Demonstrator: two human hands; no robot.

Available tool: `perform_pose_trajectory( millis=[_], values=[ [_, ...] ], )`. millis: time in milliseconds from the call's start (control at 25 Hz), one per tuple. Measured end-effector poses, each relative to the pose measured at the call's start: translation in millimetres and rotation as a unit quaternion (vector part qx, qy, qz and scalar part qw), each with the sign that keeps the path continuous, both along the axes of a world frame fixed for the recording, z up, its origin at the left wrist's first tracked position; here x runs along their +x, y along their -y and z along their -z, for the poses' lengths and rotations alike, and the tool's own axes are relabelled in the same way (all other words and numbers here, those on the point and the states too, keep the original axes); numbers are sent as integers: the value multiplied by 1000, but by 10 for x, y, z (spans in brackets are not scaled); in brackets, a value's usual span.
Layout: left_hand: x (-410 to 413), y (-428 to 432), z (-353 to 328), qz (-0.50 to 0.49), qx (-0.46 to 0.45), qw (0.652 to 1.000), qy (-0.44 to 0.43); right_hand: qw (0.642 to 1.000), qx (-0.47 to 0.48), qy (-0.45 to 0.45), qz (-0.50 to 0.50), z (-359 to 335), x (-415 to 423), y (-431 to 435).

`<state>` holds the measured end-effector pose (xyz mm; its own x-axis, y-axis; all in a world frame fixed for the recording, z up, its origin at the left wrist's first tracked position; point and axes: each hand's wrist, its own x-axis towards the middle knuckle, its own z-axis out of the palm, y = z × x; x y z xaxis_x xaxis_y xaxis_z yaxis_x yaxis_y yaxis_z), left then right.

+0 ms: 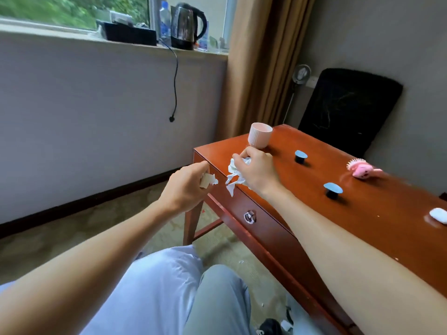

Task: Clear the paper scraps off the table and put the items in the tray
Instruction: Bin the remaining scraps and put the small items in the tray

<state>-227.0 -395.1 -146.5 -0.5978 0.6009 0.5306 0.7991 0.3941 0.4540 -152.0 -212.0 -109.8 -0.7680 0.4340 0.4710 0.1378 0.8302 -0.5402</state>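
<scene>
Scraps: we see a crumpled white bunch (232, 176) at the counter's (375, 221) near left corner, mid-frame, partly hanging over the edge, and one smaller piece (210, 180) just left of that edge.
Grip on the right: the right hand (257, 171) is curled round the bunch and clamped on it. We judge it is gathering the paper at the edge so it comes away in one lift.
Grip on the left: the left hand (186, 187) hangs off the counter beside the corner, pinching the smaller piece. We think it sits there to take what comes over the edge.
Spacing: the hands are near each other but apart.
Items counted: one pink ribbed cup (260, 136) upright just beyond the right hand, two blue-topped caps (301, 156) (333, 189), one pink brush-like toy (362, 168), and one white thing (439, 215) cut off at the right edge. That makes five, all spread along the counter.
Tray: we can confirm none. A black box (130, 33) on the windowsill, upper left, might be it.
Floor: a few white bits (242, 262) lie low in the middle.
Stage: we judge the paper is nearly cleared and the items are untouched.
</scene>
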Motion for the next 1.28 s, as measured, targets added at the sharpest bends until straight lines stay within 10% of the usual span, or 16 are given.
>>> perform_pose_trajectory(
  millis=[1280],
  values=[
    [-1578, 2096, 3311, -339, 39, 885, 316, 943, -232, 223, -79, 3570, -2498, 2438]
  ],
)
